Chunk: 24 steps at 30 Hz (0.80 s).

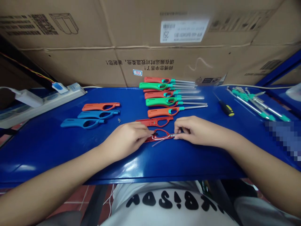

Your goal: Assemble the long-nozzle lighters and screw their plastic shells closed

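Note:
A red lighter half-shell [162, 130] lies hollow side up on the blue table, with thin white wires [162, 137] running along it. My left hand [129, 138] closes over its handle end, hiding most of that part; a small dark piece shows at the fingertips. At the other end, my right hand [195, 130] pinches a metal lighter tube [173, 135] where it meets the shell; the rest of the tube is hidden by the hand. A thin clear tube [158, 142] sticks out below the shell. Just behind lies a second red half-shell [160, 121].
Several red and green lighters [162, 102] with metal tubes are lined up behind. Blue and orange shells [94, 114] lie left, near small screws [119, 120]. A screwdriver [226, 108] and several tube assemblies [256, 102] lie right. A power strip [47, 105] borders the left; a cardboard box [84, 66] stands behind.

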Available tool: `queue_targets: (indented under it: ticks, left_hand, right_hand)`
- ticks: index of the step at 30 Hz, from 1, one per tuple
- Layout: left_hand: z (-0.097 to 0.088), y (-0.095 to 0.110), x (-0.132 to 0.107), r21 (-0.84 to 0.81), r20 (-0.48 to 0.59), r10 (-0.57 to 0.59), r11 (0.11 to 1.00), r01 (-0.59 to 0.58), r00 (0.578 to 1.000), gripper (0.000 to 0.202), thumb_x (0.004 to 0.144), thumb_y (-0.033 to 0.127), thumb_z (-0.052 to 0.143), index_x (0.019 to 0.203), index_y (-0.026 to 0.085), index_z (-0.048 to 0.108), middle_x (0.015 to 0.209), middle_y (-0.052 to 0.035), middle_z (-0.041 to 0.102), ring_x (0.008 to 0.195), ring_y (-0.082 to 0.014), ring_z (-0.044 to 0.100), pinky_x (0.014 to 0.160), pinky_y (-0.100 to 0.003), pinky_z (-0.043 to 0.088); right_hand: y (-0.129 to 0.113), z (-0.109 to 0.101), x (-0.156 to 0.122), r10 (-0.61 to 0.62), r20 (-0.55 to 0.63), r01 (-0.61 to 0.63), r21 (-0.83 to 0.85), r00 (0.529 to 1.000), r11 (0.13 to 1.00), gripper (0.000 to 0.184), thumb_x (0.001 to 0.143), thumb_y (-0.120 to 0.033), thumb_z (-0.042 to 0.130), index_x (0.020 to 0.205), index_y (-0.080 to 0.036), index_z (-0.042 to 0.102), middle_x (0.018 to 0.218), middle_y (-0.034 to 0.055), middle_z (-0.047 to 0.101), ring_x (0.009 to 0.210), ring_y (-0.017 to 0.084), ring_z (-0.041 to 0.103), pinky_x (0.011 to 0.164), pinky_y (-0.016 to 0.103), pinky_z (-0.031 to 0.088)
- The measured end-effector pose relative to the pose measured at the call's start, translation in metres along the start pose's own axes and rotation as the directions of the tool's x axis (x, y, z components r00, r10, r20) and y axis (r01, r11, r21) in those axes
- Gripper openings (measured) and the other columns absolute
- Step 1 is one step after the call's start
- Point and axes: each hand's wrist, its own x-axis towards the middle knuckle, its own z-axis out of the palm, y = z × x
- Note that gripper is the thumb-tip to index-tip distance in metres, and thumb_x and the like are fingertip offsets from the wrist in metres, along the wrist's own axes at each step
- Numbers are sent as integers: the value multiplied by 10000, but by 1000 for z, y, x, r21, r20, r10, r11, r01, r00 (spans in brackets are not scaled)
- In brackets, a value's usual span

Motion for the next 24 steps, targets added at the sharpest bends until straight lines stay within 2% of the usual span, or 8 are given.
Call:
queue_targets:
  ticks: [5, 10, 18, 21, 24]
  left_hand:
    - [-2, 9, -3, 146, 81, 0, 989, -12, 997, 282, 1025, 185, 483, 1174, 166, 722, 1120, -71, 769, 993, -236, 732, 860, -378, 606]
    - [0, 18, -5, 237, 81, 4, 971, -24, 997, 317, 1028, 174, 444, 1201, 125, 705, 1091, -105, 774, 962, -258, 742, 816, -406, 627]
    - [13, 5, -2, -63, -124, -84, 995, 77, 989, 239, 1004, 183, 535, 1066, 187, 766, 998, -57, 798, 915, -214, 754, 821, -370, 619]
    - [15, 2, 1, -108, -149, -89, 991, 73, 985, 223, 999, 185, 552, 1060, 194, 766, 996, -53, 799, 915, -208, 757, 813, -356, 614]
    - [16, 3, 1, -96, -131, -74, 993, 62, 989, 211, 990, 177, 568, 1063, 202, 763, 992, -44, 800, 907, -198, 755, 813, -342, 609]
  right_hand:
    - [-2, -2, -2, 48, 6, -48, -22, 999, 999, 118, 895, -256, 674, 818, -174, 640, 756, 3, 618, 636, 124, 499, 596, 249, 344]
    - [-2, -4, -3, 80, 37, -79, -18, 996, 997, 155, 883, -301, 701, 819, -174, 639, 732, -3, 615, 618, 121, 501, 596, 253, 350]
    - [-4, -5, -4, 59, 50, -58, -8, 997, 998, 131, 889, -264, 665, 802, -179, 617, 715, -4, 614, 603, 121, 502, 589, 255, 347]
    - [-5, -5, -5, 48, 47, -47, -16, 998, 999, 118, 888, -243, 653, 798, -182, 609, 729, -1, 620, 604, 121, 503, 593, 256, 345]
    - [-4, -5, -6, 41, 38, -41, -19, 998, 999, 102, 879, -219, 646, 790, -185, 609, 764, 9, 637, 615, 125, 510, 595, 258, 341]
